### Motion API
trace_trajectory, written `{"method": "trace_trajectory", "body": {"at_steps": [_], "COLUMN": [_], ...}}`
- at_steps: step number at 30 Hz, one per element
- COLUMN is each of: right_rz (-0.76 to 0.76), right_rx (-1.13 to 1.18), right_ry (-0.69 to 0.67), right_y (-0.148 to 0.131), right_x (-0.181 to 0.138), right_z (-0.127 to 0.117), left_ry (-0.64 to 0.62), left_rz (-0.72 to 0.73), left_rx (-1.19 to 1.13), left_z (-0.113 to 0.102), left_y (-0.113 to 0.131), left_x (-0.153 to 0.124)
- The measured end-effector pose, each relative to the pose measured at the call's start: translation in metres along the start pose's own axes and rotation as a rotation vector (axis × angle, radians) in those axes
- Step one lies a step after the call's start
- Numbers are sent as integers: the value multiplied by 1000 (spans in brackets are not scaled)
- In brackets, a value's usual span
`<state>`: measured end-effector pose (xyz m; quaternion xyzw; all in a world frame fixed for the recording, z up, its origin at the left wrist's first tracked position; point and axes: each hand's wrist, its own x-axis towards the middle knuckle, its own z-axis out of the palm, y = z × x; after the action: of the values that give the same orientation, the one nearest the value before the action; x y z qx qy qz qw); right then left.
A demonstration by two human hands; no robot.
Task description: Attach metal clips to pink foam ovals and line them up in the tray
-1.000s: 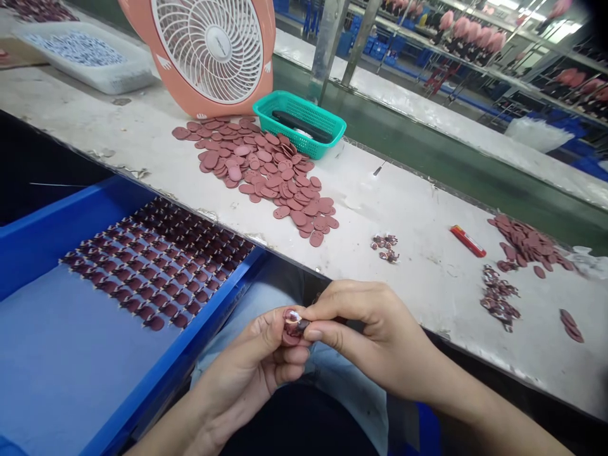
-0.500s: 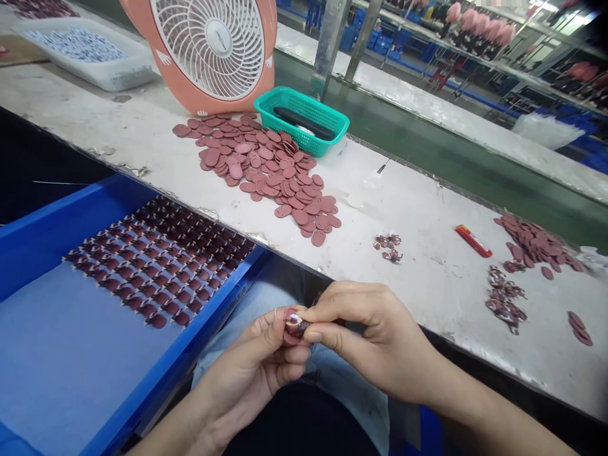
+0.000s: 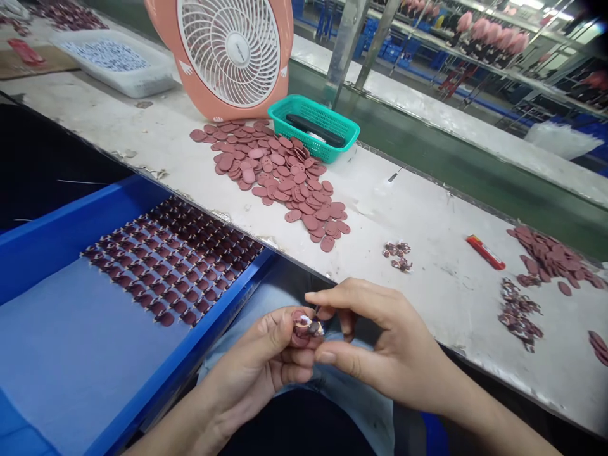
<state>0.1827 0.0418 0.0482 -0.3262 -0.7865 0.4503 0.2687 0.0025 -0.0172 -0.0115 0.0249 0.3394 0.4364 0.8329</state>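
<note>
- Left fingers (image 3: 280,322) are closed on a small maroon piece (image 3: 306,328), just off the front edge of the table (image 3: 418,202).
- Right fingers (image 3: 342,292) are open just beside it.
- The step seems to be fine handwork; the next move calls for a careful pinch.
- At left, a blue tray (image 3: 90,212) holds rows of pieces (image 3: 171,266).

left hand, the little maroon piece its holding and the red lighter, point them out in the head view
left hand (image 3: 251,354): head view, on the middle of the hand
maroon oval piece (image 3: 300,340): head view, on its lower edge beside the fingertips
red lighter (image 3: 485,252): head view, on the middle of its body
</note>
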Motion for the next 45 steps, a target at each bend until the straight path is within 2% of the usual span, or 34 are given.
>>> {"method": "trace_trajectory", "body": {"at_steps": [6,18,23,26,28,32,35,39,45], "right_rz": [-31,16,16,-31,-104,-329,-493,-593,-584], "right_rx": [27,61,41,0,-102,-502,-711,-684,-557], "right_ry": [19,1,-34,1,91,311,360,361,328], "right_y": [5,4,5,9,14,26,34,40,48], "right_x": [-1,5,10,13,14,17,22,32,48], "right_z": [8,14,11,14,20,43,61,79,100], "left_ry": [0,63,21,20,86,302,339,393,507], "left_rz": [-7,10,14,26,84,369,522,617,661], "left_rx": [-29,-53,-45,11,49,107,181,239,356], "left_z": [-1,-5,-6,-10,-14,-17,-16,-19,-33], "left_y": [0,-3,3,7,8,6,5,12,22], "left_x": [-1,-3,-1,5,6,2,-2,-4,-11]}}
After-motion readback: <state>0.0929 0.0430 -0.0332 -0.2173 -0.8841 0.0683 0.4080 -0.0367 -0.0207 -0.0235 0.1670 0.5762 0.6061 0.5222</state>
